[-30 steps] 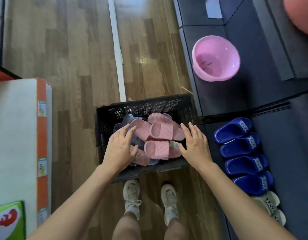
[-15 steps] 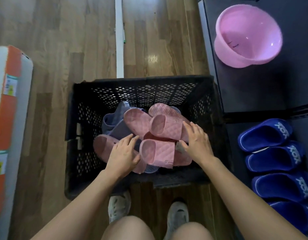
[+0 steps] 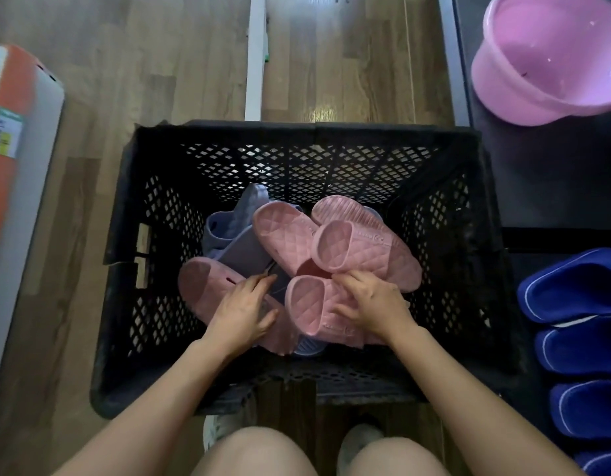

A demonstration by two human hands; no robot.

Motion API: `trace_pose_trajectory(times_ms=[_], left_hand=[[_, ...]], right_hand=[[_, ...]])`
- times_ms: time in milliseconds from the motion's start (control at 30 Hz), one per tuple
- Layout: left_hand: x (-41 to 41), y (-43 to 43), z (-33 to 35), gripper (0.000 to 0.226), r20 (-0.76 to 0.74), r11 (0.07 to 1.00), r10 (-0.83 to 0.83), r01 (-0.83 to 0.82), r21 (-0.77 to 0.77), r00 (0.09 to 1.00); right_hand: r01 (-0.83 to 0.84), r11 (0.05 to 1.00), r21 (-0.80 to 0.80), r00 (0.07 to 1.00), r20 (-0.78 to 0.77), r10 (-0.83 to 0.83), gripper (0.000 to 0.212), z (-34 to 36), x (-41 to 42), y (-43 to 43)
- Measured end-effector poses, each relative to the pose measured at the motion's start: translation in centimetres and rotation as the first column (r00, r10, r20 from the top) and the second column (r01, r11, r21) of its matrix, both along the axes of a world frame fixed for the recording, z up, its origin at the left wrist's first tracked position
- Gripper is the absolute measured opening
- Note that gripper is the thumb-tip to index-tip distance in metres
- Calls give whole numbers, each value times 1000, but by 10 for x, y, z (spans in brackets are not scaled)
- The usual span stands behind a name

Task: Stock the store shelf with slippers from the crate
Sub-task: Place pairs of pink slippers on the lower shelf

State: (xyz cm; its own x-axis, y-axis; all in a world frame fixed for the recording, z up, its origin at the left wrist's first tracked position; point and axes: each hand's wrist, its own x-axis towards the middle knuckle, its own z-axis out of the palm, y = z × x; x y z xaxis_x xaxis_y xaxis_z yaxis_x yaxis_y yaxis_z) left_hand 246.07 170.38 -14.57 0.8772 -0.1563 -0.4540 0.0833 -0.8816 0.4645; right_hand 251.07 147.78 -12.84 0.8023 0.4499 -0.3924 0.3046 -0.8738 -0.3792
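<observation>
slippers are all dumped loose in the crate, piled toward its near edge. left hand lies flat, fingers loosely spread, on a pink slipper at the pile's left. right hand curls round the quilted pink slipper, looks ready to lift it toward the blue slippers shelved beside the crate's right edge.

A wooden plank floor fills the left and upper middle of the frame, and a black mesh crate stands on it at centre. At the right edge, a dark shelf carries a pink plastic basin above and a row of blue slippers below.
</observation>
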Motion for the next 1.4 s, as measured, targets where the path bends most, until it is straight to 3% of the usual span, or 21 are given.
trace_pose_trajectory(times_ms=[133, 400, 500, 667, 767, 867, 967, 1067, 1167, 1233, 1300, 1400], left_hand=[[-4, 0, 6, 62, -19, 1000, 22, -22, -14, 1000], [-17, 1, 19, 73, -15, 997, 55, -56, -46, 998], [-20, -1, 21, 65, -29, 994, 82, -84, -69, 996], [-17, -4, 30, 56, -11, 960, 218, -216, -180, 976], [-9, -8, 42, 64, -134, 847, 374, -397, -355, 918], [4, -16, 55, 76, -368, 581, 458, -586, -565, 809], [18, -27, 65, 47, -512, 335, 481, -689, -643, 712], [27, -25, 61, 37, -604, 158, 498, -750, -642, 622], [29, -16, 51, 39, -622, 122, 521, -772, -624, 585], [31, -7, 46, 47, -627, 66, 556, -781, -621, 546], [32, 7, 40, 62, -611, 42, 592, -778, -627, 525], [33, 30, 30, 54, -575, 88, 638, -791, -606, 512]], right_hand=[[-53, 976, -210, 983, -185, 13, 70, -3, -2, 3], [125, 987, -104, 939, -308, -151, 55, 8, -8, -4], [144, 984, -104, 909, -379, -173, 55, 12, -4, -2], [227, 973, 53, 940, -272, -205, 47, 26, -4, -5], [454, 851, 265, 872, -327, -363, 46, 40, 4, -7], [616, 684, 391, 776, -454, -438, 50, 50, 15, 1], [688, 568, 451, 719, -526, -454, 47, 60, 22, 17], [720, 542, 435, 685, -573, -450, 39, 62, 27, 26], [727, 524, 443, 670, -625, -401, 23, 54, 33, 24], [714, 534, 452, 695, -546, -468, 15, 48, 42, 16], [686, 605, 405, 728, -400, -557, 19, 38, 55, 2], [632, 749, 199, 766, -310, -563, 36, 14, 77, -22]])
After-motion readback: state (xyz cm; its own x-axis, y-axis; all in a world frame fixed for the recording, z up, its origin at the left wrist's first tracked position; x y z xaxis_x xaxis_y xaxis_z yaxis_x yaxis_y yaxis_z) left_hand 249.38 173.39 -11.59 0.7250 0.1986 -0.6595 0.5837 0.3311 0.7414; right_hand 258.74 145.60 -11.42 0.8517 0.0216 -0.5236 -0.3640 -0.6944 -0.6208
